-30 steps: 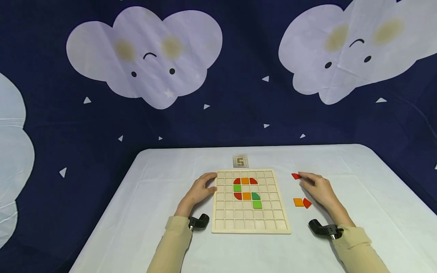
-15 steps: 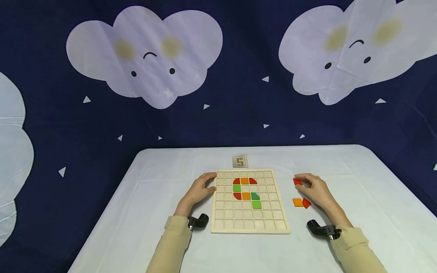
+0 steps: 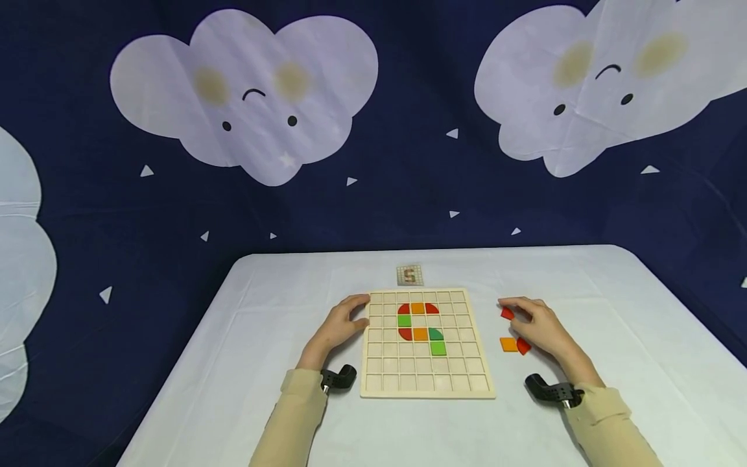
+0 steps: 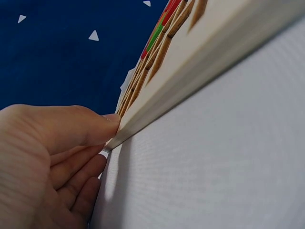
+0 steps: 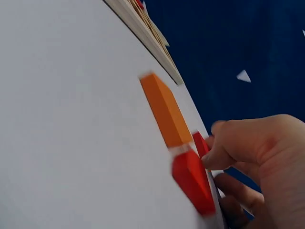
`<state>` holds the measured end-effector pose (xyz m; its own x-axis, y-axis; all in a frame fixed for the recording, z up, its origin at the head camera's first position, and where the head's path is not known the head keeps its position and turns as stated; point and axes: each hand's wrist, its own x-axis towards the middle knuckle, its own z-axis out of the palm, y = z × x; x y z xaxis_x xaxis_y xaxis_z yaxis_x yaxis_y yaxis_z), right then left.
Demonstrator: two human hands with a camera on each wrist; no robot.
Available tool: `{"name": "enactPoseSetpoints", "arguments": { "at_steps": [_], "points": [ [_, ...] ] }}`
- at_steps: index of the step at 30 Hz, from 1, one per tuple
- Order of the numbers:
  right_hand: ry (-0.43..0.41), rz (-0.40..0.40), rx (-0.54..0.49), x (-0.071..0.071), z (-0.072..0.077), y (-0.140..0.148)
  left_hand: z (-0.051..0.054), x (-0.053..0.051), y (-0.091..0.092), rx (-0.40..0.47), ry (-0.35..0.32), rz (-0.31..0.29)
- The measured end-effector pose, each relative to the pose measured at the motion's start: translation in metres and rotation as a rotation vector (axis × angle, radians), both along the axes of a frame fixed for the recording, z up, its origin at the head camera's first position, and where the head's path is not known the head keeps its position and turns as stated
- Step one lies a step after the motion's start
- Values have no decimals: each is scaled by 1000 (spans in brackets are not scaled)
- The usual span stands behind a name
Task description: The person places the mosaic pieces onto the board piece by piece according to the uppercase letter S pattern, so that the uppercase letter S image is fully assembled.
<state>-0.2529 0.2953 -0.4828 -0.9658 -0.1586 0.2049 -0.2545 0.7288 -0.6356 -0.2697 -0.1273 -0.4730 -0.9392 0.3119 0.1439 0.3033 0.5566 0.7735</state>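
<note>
In the head view, my left hand [image 3: 340, 326] rests at the left edge of a wooden grid board [image 3: 428, 384]. Its thumb touches the rim, with the fingers extended beside it. Set in the board are red, orange and green tiles in a curving shape. Right of the board, my right hand [image 3: 539, 329] holds a red rounded tile [image 3: 507, 313] between thumb and index finger, low over the table. Nearest to that hand are an orange square tile [image 3: 508, 344] and a second red rounded tile [image 3: 522, 346], side by side. The right wrist view shows them blurred.
A small pattern card [image 3: 410, 275] with an S on a grid lies behind the board. The table [image 3: 303, 285] has a white cover. Behind it hangs a dark blue cloth [image 3: 408, 220] with clouds and small white triangles.
My right hand has moved slightly to the left, and its fingers have closed about the red tile, which has turned and come a little nearer. The left hand stays at the board's edge.
</note>
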Motion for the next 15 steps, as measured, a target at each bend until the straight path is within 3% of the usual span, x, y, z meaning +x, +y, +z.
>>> {"name": "enactPoseSetpoints", "arguments": {
  "at_steps": [5,15],
  "points": [
    [-14,26,-28,5,3,6,1,0,0,3,1,-4],
    [57,30,-25,5,-1,5,-1,0,0,8,-3,5]
  ]
}}
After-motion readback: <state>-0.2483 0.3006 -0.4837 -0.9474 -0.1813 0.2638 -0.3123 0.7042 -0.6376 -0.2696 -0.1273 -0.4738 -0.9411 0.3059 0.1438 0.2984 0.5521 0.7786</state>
